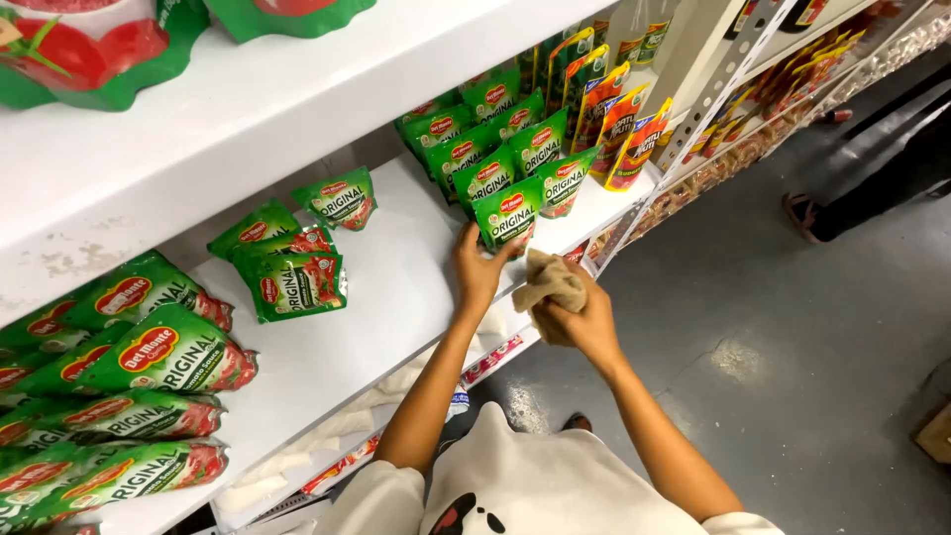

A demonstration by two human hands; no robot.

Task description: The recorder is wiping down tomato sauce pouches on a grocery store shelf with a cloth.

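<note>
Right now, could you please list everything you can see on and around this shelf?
Green sauce pouches: many, green with red labels, standing in rows on the white shelf; a few more lie flat at mid-shelf and stacked at the left.
Orange and yellow pouches: several, standing behind the green rows.
Cloth: one, beige, crumpled, at the shelf edge.
Floor: grey, right of the shelves.
Another person's sandalled foot: one, on the floor, far right.
Left hand: touching the front green pouch.
Right hand: gripping the cloth.
</note>
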